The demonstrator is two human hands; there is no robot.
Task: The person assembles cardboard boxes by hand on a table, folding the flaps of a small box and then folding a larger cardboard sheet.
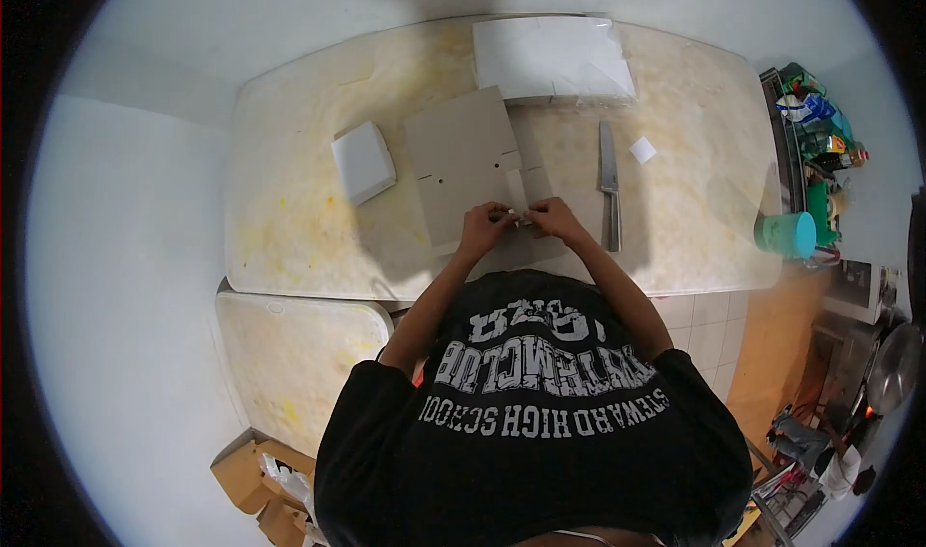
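Note:
A flat grey-brown cardboard box blank, with slits and two small round holes, lies at the middle of the table. My left hand is at its near edge, fingers pinched together on the cardboard. Close by on the right, my right hand pinches the same edge beside a narrow folded flap. A small whitish bit shows between the fingertips, too small to make out. Left of the blank sits a white box, slightly tilted in view. A kitchen knife lies to the right, blade pointing away from me.
At the far edge lies a stack of white sheets in clear plastic. A small white paper square is right of the knife. A teal cup stands at the right edge. An open cardboard box is at lower left.

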